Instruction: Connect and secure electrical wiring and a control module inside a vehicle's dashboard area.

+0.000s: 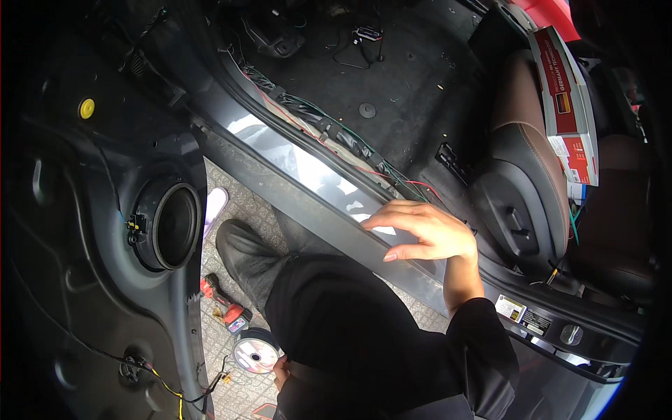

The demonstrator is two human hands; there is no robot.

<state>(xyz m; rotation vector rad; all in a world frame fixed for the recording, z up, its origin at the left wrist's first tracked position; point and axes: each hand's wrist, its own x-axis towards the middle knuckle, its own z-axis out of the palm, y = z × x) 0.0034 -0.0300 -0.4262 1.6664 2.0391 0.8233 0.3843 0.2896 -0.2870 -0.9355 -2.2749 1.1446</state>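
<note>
My right hand [428,234] is above the grey door sill [280,164], palm down, with the fingers stretched apart and nothing in them. Whether its fingertips touch the sill is hard to tell. Beside my body, my left hand [281,372] shows only in small part, the rest covered by the dark clothing. Its fingers appear at the edge of a round spool [255,352] with a pale label, and I cannot make out whether they grip it. Red and green wires [364,168] run along the inner side of the sill.
At left stands the stripped door panel [91,231] with a round black speaker [176,225]. A red cordless power tool [224,304] lies on the paving. Inside the car are a brown-and-black seat [521,189] with a red and white box [568,105] and the dark floor [413,84].
</note>
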